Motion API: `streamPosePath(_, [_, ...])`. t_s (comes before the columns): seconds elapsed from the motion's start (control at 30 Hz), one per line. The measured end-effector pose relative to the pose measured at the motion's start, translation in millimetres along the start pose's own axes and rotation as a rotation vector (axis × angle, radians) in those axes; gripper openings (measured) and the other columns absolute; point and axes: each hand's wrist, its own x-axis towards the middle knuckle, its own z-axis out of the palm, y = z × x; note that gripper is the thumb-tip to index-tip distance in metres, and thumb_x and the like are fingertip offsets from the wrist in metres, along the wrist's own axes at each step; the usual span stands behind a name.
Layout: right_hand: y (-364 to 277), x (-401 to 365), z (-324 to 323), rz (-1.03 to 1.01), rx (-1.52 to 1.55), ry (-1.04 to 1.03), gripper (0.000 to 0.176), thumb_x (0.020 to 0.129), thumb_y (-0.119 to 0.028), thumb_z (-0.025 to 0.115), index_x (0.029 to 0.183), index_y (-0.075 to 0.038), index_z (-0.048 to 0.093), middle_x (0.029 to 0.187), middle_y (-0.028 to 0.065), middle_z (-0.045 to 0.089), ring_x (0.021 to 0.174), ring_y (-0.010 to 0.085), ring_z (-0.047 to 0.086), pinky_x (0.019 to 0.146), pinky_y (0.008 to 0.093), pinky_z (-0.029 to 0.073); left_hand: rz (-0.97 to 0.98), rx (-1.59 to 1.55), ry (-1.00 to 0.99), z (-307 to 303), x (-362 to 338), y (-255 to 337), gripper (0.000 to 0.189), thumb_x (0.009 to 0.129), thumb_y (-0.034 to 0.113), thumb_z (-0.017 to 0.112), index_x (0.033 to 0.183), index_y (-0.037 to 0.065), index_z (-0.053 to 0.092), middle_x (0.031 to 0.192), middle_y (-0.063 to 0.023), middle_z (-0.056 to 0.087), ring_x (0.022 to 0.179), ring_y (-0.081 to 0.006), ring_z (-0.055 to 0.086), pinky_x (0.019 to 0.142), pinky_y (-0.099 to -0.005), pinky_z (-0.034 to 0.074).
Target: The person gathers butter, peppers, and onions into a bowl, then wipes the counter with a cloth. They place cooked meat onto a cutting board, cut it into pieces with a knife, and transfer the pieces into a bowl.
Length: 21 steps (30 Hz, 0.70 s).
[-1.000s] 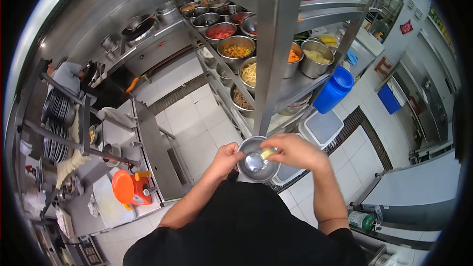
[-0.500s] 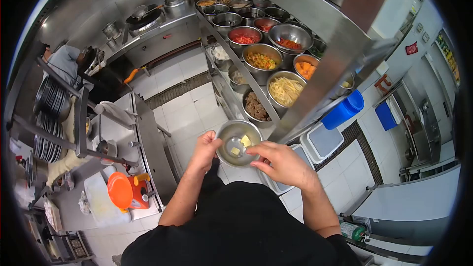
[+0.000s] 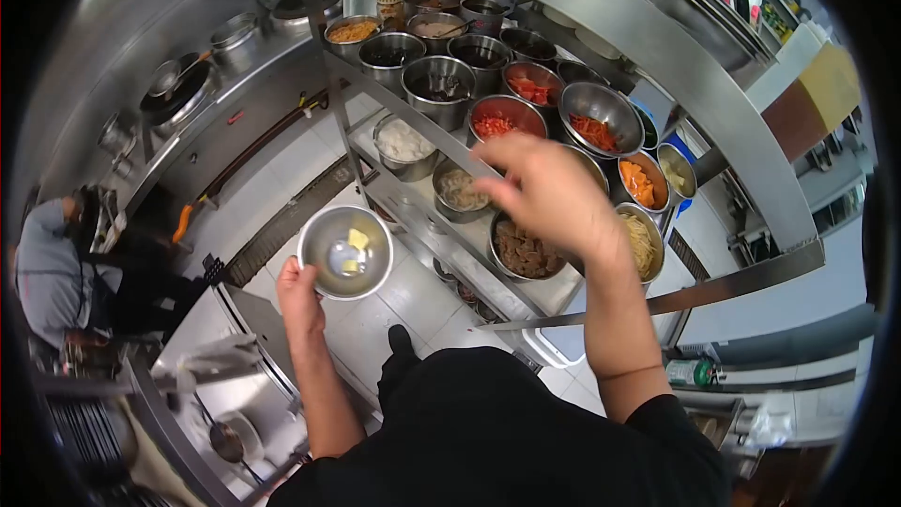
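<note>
My left hand [image 3: 300,299] grips the rim of a small metal bowl [image 3: 330,284], its thumb over the edge. Two yellow pieces [image 3: 358,238] lie inside the bowl. My right hand [image 3: 556,195] is raised over the ingredient rack, thumb and forefinger apart, with nothing visible between them. Under it are a bowl of brown meat [image 3: 527,252] and a container of pale grey pieces [image 3: 460,190]. Chopped red pieces [image 3: 496,122] show just beyond the fingers. My hand and forearm partly hide the containers behind them.
A metal shelf beam [image 3: 690,291] crosses at right, near my forearm. More containers hold white pieces [image 3: 405,143], orange chunks [image 3: 638,183] and yellow strips [image 3: 643,242]. At left, a person in a grey top [image 3: 52,268] stands near the stove counter [image 3: 202,122].
My right hand has left the bowl and risen forward over the rack. My left hand has carried the bowl leftward. The view has turned, bringing the rack closer.
</note>
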Motion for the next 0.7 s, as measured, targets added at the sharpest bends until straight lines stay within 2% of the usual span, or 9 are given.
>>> streamPosePath(0.07, [15.6,43.6,-12.9,0.218,-0.060,-0.050,0.026,0.094,-0.020,0.071,0.115,-0.006,0.071,0.105,0.0186,0.074,0.098,0.0388,0.071,0.084,0.0472,0.057,0.039,-0.063,-0.039,-7.2,32.6,22.8,0.015,0.090,-0.003,0.061,0.084,0.010,0.057,0.082,0.0003,0.067,0.067,-0.0063,0.060,0.061,-0.0226,0.049])
streamPosePath(0.13, [63.8,84.4,-17.1,0.374,-0.185,-0.041,0.023,0.093,-0.018,0.070,0.113,-0.007,0.073,0.103,0.0180,0.076,0.098,0.0378,0.072,0.082,0.0464,0.057,0.097,-0.053,0.041,3.4,61.3,36.2,0.021,0.091,0.000,0.062,0.079,0.015,0.052,0.071,0.0052,0.059,0.053,-0.0013,0.045,0.045,-0.0201,0.032])
streamPosePath(0.2, [104.2,121.6,-23.9,0.571,-0.400,-0.162,0.023,0.092,-0.014,0.069,0.114,-0.008,0.074,0.100,0.0152,0.077,0.092,0.0336,0.075,0.078,0.0440,0.058,0.095,-0.031,-0.015,0.5,77.3,48.9,0.022,0.091,-0.001,0.061,0.078,0.015,0.051,0.071,0.0055,0.058,0.052,-0.0010,0.043,0.045,-0.0202,0.031])
streamPosePath(0.3, [131.1,151.1,-23.4,0.751,-0.353,-0.442,0.023,0.089,-0.015,0.070,0.111,-0.008,0.075,0.099,0.0129,0.078,0.089,0.0286,0.075,0.076,0.0411,0.058,0.092,-0.017,-0.034,2.8,88.8,52.9,0.024,0.091,-0.001,0.062,0.078,0.015,0.051,0.071,0.0056,0.058,0.052,-0.0005,0.043,0.044,-0.0201,0.031])
streamPosePath(0.4, [183.2,160.9,-3.0,0.542,-0.412,-0.588,0.026,0.084,-0.015,0.073,0.109,-0.008,0.075,0.099,0.0120,0.078,0.086,0.0264,0.075,0.076,0.0389,0.059,0.070,-0.040,-0.039,-3.3,83.6,40.6,0.024,0.092,-0.001,0.062,0.078,0.016,0.051,0.072,0.0056,0.058,0.051,-0.0003,0.043,0.044,-0.0194,0.031])
streamPosePath(0.43, [191.6,156.4,3.1,0.488,-0.398,-0.531,0.028,0.080,-0.015,0.077,0.107,-0.009,0.074,0.100,0.0122,0.078,0.089,0.0282,0.075,0.077,0.0404,0.058,0.057,-0.037,-0.031,-4.6,79.1,36.3,0.024,0.092,0.000,0.062,0.078,0.016,0.051,0.072,0.0056,0.058,0.051,-0.0003,0.043,0.044,-0.0192,0.031])
streamPosePath(0.53, [208.3,154.2,9.0,0.367,-0.527,-0.531,0.031,0.078,-0.015,0.080,0.108,-0.009,0.074,0.102,0.0127,0.077,0.095,0.0295,0.074,0.080,0.0418,0.058,0.004,-0.037,-0.017,-8.8,63.3,26.2,0.023,0.091,0.000,0.062,0.079,0.016,0.052,0.073,0.0049,0.060,0.051,-0.0007,0.045,0.043,-0.0185,0.031])
streamPosePath(0.63, [212.8,154.9,2.4,0.361,-0.478,-0.552,0.030,0.079,-0.018,0.081,0.106,-0.010,0.074,0.102,0.0131,0.077,0.098,0.0308,0.074,0.083,0.0435,0.058,-0.044,-0.044,-0.015,-5.2,52.5,23.8,0.022,0.091,0.000,0.063,0.079,0.015,0.052,0.073,0.0041,0.061,0.051,-0.0015,0.046,0.042,-0.0187,0.031])
streamPosePath(0.7, [215.3,147.2,0.9,0.326,-0.439,-0.530,0.027,0.080,-0.018,0.080,0.105,-0.010,0.073,0.100,0.0136,0.076,0.095,0.0317,0.073,0.082,0.0447,0.056,-0.088,-0.069,-0.055,-10.4,53.3,19.6,0.018,0.091,-0.002,0.061,0.082,0.012,0.053,0.080,0.0007,0.064,0.064,-0.0058,0.054,0.059,-0.0221,0.043])
